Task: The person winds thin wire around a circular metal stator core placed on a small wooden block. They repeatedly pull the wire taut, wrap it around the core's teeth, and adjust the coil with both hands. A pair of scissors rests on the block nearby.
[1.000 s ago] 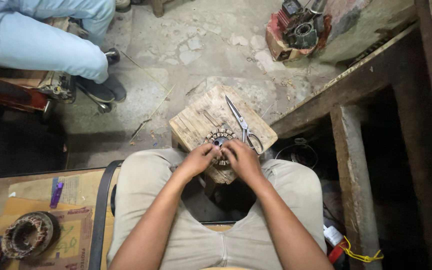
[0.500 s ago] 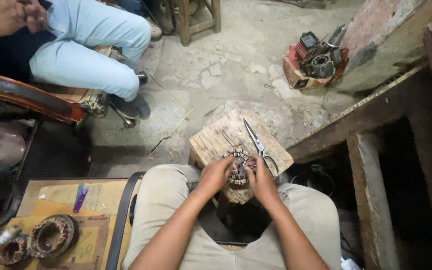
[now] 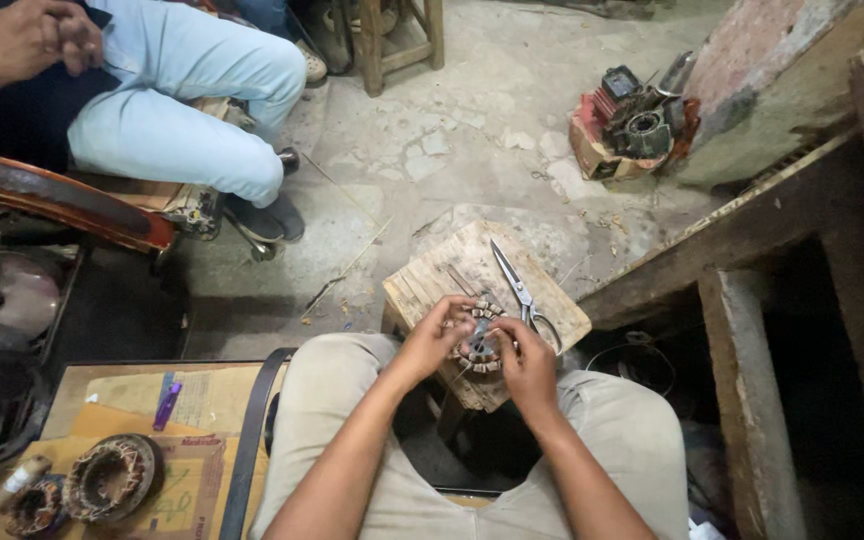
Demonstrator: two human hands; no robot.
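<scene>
While a seated co-worker in pale blue trousers (image 3: 202, 110) occupies the upper left, a wound stator ring (image 3: 110, 478) rests on papers at the lower left, well apart from the work. At the centre, the person's left hand (image 3: 434, 338) and right hand (image 3: 524, 362) meet over a small round stator (image 3: 479, 345) with copper-coloured coils, which rests on a scarred wooden block (image 3: 462, 270) between the knees. Both hands' fingers curl together around the ring's rim, pinching it from either side; whether they also grip a wire is too small to tell. Just right of the stator, open scissors (image 3: 517, 290) lie on the block, blades pointing away. Their handles almost touch the right hand, so a sideways slip could likely nick a finger or knock them to the floor. Pressing hard might also tip the stator off the block's near edge. Farther right sits a crate of motor parts (image 3: 632, 125).
</scene>
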